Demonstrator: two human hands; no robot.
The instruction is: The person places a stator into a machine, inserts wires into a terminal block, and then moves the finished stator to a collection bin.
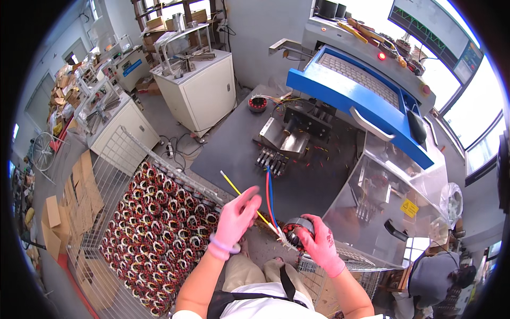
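Note:
Both of my hands wear pink gloves. My right hand (321, 245) grips a round motor stator (293, 225) near my waist, its thumb resting over the windings. From the stator run a yellow wire (234, 186), a red wire (268, 194) and a blue wire (271, 198). My left hand (237, 219) is closed around the yellow wire, whose free end sticks out up and to the left. The red and blue wires reach up to a row of metal clips (272, 161) on the dark tabletop (228, 143). My left fingertips are partly hidden.
A wire basket (175, 178) at left holds many stators. Another stator (257, 103) lies at the table's far end. A metal fixture (292, 139) stands behind the clips. At right are a blue keyboard drawer (345, 101) and a clear hinged cover (372, 204). Someone in grey (435, 279) sits at lower right.

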